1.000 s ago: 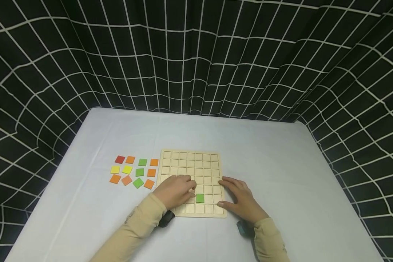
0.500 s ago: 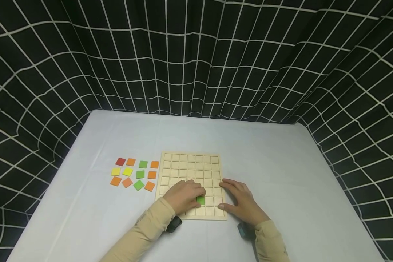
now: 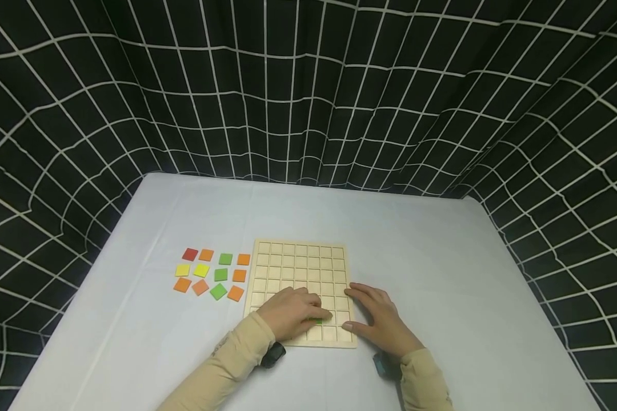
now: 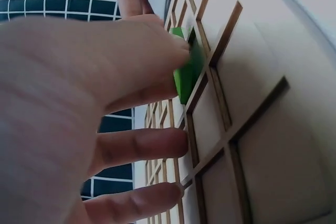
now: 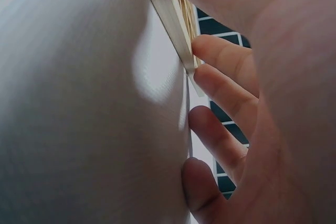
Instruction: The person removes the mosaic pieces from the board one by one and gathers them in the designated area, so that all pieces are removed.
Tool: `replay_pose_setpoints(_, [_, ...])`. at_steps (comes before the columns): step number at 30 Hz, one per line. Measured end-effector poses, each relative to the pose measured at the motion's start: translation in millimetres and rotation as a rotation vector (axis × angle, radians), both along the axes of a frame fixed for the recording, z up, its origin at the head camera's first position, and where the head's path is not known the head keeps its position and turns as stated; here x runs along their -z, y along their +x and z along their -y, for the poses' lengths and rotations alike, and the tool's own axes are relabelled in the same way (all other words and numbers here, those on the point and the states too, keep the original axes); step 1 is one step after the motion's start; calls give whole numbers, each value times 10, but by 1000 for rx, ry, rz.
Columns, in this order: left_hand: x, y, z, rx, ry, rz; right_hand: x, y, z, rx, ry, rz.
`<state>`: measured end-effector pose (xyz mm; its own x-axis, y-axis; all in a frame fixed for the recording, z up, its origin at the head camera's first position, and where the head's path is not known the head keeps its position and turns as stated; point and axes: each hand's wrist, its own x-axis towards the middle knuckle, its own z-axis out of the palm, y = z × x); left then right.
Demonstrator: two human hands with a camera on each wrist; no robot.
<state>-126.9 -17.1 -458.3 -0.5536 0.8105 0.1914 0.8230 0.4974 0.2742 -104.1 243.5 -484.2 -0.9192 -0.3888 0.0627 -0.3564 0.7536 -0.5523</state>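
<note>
A light wooden grid board (image 3: 300,249) lies on the table in the head view. My left hand (image 3: 290,313) is over its lower part, with the thumb and fingertips at a green square tile (image 3: 316,321) that they mostly cover. In the left wrist view the green tile (image 4: 184,80) stands tilted up from its cell, the thumb against it; two other fingers stretch over the grid lines. At the board's right edge, my right hand (image 3: 380,317) rests with thumb and fingers spread, touching the rim. The right wrist view shows those fingers along the board's side (image 5: 170,24).
Left of the board lie several loose square tiles: a red one (image 3: 189,254), yellow ones (image 3: 201,270), green ones (image 3: 225,259) and orange ones (image 3: 239,275). A white cloth (image 3: 416,245) covers the table. A black curtain with white grid lines (image 3: 308,85) surrounds it.
My left hand has moved right over the green tile, which lay uncovered a second ago, and a finger now extends past it. The right hand stays at the board's edge.
</note>
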Motion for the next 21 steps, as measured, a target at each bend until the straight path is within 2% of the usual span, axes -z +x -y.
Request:
replay_pose_setpoints(3, [28,0,3,-16,-11,-4,3,-1,0,1,1,-2])
replay_pose_setpoints(6, [43,-6,11,-35,-15,21,4,0,0,1,1,0])
replay_pose_setpoints(10, [28,-14,21,-31,-7,45,4,-3,-5,1,2,3])
replay_pose_setpoints(16, [-27,-18,38,-24,27,-36,7,-12,-10,5,1,1])
replay_pose_setpoints(21, [-103,-13,170,-78,53,-64,15,-10,-12,6,0,1])
